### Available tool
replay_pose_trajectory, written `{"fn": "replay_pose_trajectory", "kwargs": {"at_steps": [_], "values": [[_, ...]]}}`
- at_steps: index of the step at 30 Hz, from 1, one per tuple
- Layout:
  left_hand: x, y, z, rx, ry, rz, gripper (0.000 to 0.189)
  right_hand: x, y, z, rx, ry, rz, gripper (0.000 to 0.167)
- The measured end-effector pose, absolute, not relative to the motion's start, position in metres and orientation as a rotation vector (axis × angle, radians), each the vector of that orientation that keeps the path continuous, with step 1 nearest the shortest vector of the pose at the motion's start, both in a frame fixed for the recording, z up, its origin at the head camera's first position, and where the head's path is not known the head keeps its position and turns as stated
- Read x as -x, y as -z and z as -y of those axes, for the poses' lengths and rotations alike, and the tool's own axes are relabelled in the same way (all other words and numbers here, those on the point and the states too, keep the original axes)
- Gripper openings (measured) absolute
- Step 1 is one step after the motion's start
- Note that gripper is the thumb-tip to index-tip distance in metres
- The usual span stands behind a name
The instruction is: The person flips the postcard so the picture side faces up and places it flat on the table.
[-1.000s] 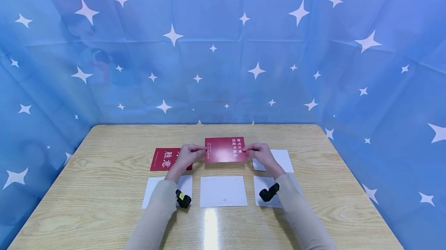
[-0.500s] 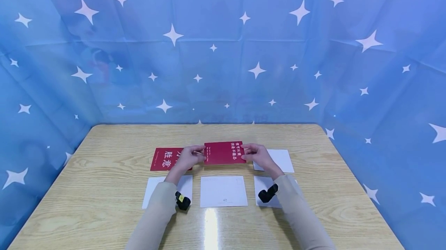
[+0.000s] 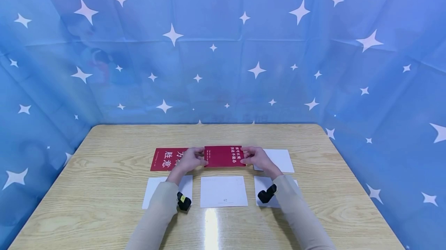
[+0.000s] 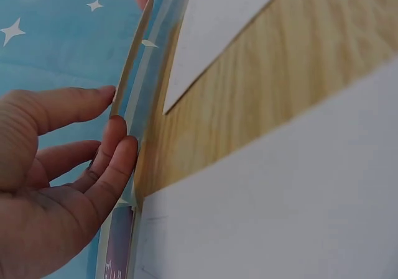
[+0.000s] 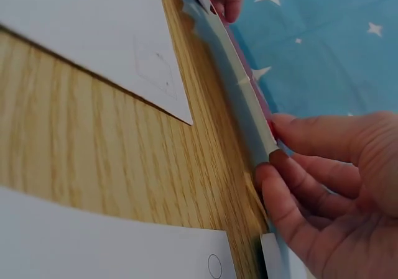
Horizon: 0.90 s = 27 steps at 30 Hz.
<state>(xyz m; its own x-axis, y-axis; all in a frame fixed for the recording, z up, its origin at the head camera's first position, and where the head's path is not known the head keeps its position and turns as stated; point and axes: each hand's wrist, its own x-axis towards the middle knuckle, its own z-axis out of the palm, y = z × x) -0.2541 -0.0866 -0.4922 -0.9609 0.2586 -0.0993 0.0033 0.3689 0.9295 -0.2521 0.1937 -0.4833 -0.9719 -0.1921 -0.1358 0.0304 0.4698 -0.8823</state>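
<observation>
Two pale sleeves, the left sleeve (image 3: 156, 209) and the right sleeve (image 3: 303, 217), extended over the near part of the wood-grained surface (image 3: 87, 192), with a yellow-marked black device (image 3: 184, 202) at the left wrist and a plain black device (image 3: 267, 194) at the right. Between them a bright strip of glare (image 3: 211, 226) ran along the wood. Just beyond it lay a row of three white cards: the near left white card (image 3: 186, 184), partly covered by the left arm; the near middle white card (image 3: 223, 191), wholly in sight, with small faint print by its near edge; and the near right white card (image 3: 260, 182), partly hidden by the right arm. Farther off, both hands were grasping one red card (image 3: 223, 156): the left hand (image 3: 189, 159) pinched its left edge between thumb and fingers, and the right hand (image 3: 257, 157) pinched its right edge likewise. That card was beyond the near middle white card, raised off the surface, with white characters toward its right end and smaller lettering toward its left. To its left, flat on the wood, lay a second red card (image 3: 163, 159) with larger white characters, its right part behind the left hand. To its right lay the far right white card (image 3: 280, 160), partly behind the right hand. Beyond the far edge hung a creased blue curtain (image 3: 216, 14) patterned with white four-pointed stars.
</observation>
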Motion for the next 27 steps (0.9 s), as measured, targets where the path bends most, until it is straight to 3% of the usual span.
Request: {"fn": "replay_pose_trajectory", "kwargs": {"at_steps": [27], "values": [[0.253, 0.475, 0.061, -0.227, -1.229, -2.669, 0.046, 0.255, 0.476, -0.174, 0.013, 1.211, -2.634, 0.048]]}}
